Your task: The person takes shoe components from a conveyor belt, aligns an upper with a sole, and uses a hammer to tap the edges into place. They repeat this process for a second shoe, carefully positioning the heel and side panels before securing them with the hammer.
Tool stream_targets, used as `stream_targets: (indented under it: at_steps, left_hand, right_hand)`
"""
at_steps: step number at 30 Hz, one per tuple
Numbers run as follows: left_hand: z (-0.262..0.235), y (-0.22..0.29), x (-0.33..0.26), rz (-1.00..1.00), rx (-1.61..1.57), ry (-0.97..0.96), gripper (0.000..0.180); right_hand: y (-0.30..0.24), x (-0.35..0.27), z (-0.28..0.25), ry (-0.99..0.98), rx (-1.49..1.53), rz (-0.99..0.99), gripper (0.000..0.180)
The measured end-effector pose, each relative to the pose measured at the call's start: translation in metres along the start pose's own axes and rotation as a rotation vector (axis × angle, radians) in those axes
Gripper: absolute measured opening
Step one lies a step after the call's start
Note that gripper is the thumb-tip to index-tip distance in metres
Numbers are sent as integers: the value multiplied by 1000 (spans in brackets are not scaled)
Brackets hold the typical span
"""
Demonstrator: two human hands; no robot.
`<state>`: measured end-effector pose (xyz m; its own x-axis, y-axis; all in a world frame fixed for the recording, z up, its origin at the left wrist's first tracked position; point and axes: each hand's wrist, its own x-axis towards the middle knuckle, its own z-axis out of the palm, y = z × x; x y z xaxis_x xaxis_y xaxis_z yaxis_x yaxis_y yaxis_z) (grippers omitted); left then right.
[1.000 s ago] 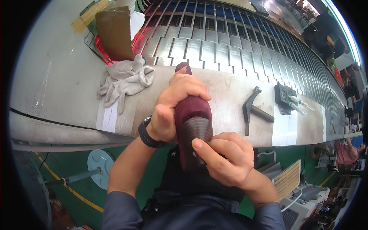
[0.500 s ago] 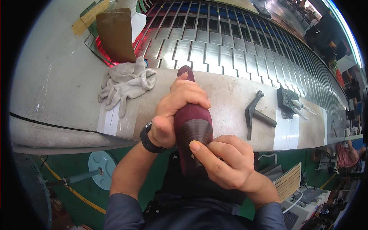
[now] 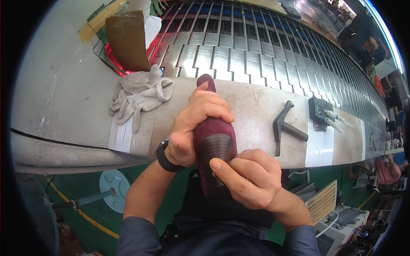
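In the middle, a burgundy shoe [image 3: 214, 128] is held above the work table's near edge, its toe pointing away from me. Its dark brown, ridged heel [image 3: 216, 147] faces up and toward me. My left hand [image 3: 194, 121] is closed around the shoe's middle; a black watch [image 3: 165, 156] is on that wrist. My right hand [image 3: 252, 179] is closed at the heel's narrow end, the thumb pressing on it and the other fingers curled. Whether those fingers also hold something small is hidden.
A pair of grey-white work gloves [image 3: 139, 94] lies on the table at left. To the right are a hammer [image 3: 284, 127] and a black block [image 3: 320, 112] with syringes [image 3: 337, 118] beside it. Behind runs a metal slat conveyor [image 3: 243, 59]; a brown board [image 3: 129, 40] stands at upper left.
Almost nothing differs. My right thumb has shifted very slightly left along the heel, and the shoe has hardly moved. Both hands keep their hold.
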<state>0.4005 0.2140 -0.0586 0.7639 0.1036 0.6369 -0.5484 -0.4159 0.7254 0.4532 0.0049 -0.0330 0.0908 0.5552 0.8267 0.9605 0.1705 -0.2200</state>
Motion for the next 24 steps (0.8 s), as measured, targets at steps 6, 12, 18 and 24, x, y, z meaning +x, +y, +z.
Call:
stream_targets:
  at_steps: [6,12,18,24]
  left_hand:
    - [-2,-2,0,5,3,1,124]
    - [-4,3,1,-29,7,-17,122]
    - [-6,9,1,-32,55,-41,72]
    - [-16,-16,0,-133,-274,58,43]
  right_hand:
    - [4,1,3,8,16,-22,50]
    - [8,2,5,-3,31,-37,48]
    - [19,2,9,64,-11,-85,49]
    - [25,-10,7,-34,304,456,48]
